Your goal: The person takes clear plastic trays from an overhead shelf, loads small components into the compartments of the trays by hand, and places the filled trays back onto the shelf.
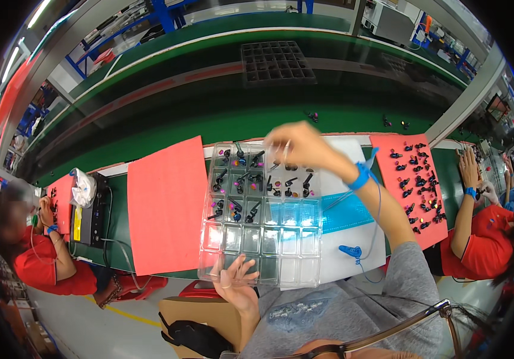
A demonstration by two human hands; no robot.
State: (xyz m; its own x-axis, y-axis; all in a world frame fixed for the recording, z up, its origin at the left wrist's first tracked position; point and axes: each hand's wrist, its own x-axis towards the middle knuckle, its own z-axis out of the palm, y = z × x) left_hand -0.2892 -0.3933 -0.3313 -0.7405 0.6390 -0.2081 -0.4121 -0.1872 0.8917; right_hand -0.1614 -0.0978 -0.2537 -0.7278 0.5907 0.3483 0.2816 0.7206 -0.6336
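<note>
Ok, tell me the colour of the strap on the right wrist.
Blue: the wrist strap on the right hand, clearest in the head view.

- Left hand low, palm up, fingers spread open.
- Right hand reaching forward, arm outstretched, fingertips apparently pinched together, though blurred.

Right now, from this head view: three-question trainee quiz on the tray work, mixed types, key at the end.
1. True or false: the left hand touches the near edge of the clear tray.
2. Which tray rows hold small dark parts: A far, B near?
3. What colour is the strap on the right hand's wrist?

Key: 1 true; 2 A; 3 blue.
</note>
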